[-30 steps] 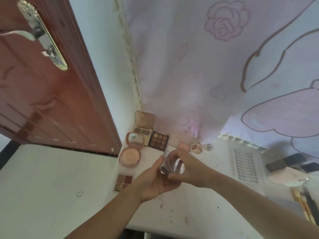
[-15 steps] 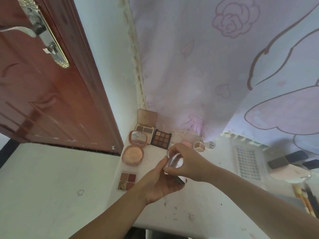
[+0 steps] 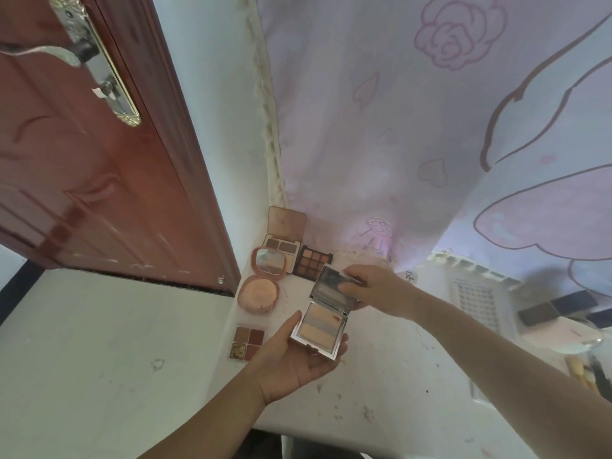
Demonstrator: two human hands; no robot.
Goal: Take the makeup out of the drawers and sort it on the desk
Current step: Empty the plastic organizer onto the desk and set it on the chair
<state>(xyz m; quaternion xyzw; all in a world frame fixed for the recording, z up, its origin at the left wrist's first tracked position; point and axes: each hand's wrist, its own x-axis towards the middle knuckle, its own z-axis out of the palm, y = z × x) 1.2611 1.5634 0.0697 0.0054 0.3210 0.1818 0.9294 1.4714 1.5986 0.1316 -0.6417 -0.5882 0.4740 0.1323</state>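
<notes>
A silver square compact [image 3: 319, 332] with striped peach powder lies open above the white desk [image 3: 397, 376]. My left hand [image 3: 291, 362] cups its base from below, thumb along the left edge. My right hand [image 3: 377, 289] pinches the raised mirrored lid [image 3: 328, 286]. On the desk's left end lie a round pink powder compact [image 3: 258, 293] with its mirror up, a two-pan palette [image 3: 281, 240] with its lid raised, a dark nine-pan palette [image 3: 313, 261] and a small four-pan palette [image 3: 246, 342].
A red-brown door [image 3: 82, 160] stands open at the left. A pink printed curtain [image 3: 430, 127] hangs behind the desk. At the right lie a white sheet of small dots [image 3: 477, 299], dark flat cases [image 3: 556, 309], a pale pink case [image 3: 563, 336] and brushes [image 3: 583, 372].
The compact was shut between both hands; the right hand has now swung its lid up and open. The camera view has shifted slightly.
</notes>
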